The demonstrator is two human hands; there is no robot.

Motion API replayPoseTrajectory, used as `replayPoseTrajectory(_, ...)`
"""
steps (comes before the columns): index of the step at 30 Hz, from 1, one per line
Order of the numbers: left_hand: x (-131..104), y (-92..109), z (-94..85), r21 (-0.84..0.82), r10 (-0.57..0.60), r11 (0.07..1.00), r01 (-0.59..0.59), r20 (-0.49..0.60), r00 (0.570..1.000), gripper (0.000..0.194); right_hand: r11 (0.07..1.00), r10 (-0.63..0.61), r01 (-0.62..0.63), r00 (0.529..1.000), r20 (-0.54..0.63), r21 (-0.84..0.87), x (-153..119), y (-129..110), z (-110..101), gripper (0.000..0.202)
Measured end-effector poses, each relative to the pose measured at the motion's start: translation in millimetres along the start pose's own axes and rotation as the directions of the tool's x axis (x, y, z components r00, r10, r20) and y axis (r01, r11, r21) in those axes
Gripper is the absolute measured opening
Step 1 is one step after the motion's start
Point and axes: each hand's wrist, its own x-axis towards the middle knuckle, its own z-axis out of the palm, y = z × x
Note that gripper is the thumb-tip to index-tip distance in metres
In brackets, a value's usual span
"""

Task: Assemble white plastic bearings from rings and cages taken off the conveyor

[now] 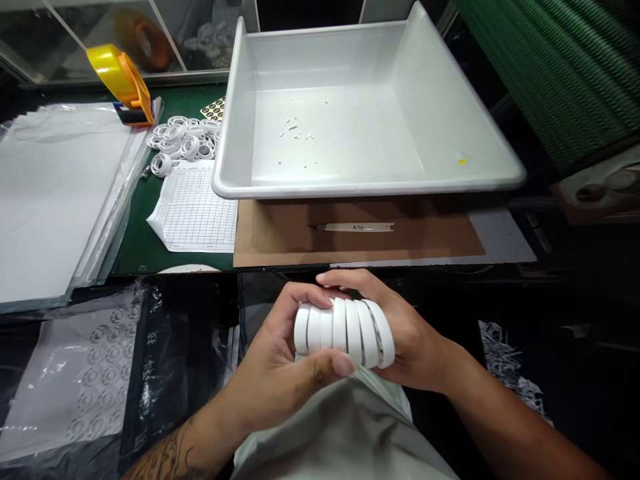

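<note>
A row of several white plastic rings lies side by side between my two hands, above my lap. My left hand is closed round the left part of the row, its thumb along the near side and its fingers over the far side. Against the right end rests my right hand, its fingers curled behind the rings and partly hidden by them. The rightmost rings lean and stand slightly apart, while those on the left sit tight together.
A large white tub holds small white scraps. Before it, a craft knife marked A16 lies on cardboard. Loose white rings, a printed form, a tape dispenser and plastic bags are at left. Trimmings lie lower right.
</note>
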Motion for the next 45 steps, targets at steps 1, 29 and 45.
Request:
replayPoseTrajectory(1, 1, 0, 1.5, -0.016, 0.01, 1.0, -0.01, -0.02, 1.0, 0.033, 1.0, 0.005, -0.005, 1.0, 0.0, 0.004, 0, 0, 1, 0.058)
replayPoseTrajectory(29, 2, -1, 5.7, 0.07, 0.03, 0.997, -0.025, -0.063, 0.998, 0.054, 0.996, -0.029, 0.032, 0.999, -0.033, 0.086, -4, 8, 10, 0.06)
replayPoseTrajectory(45, 3, 3, 8.0, 0.061, 0.053, 0.997, -0.048, -0.082, 0.995, 0.052, 0.99, -0.06, 0.059, 0.998, 0.005, 0.125, 3, 9, 8, 0.062)
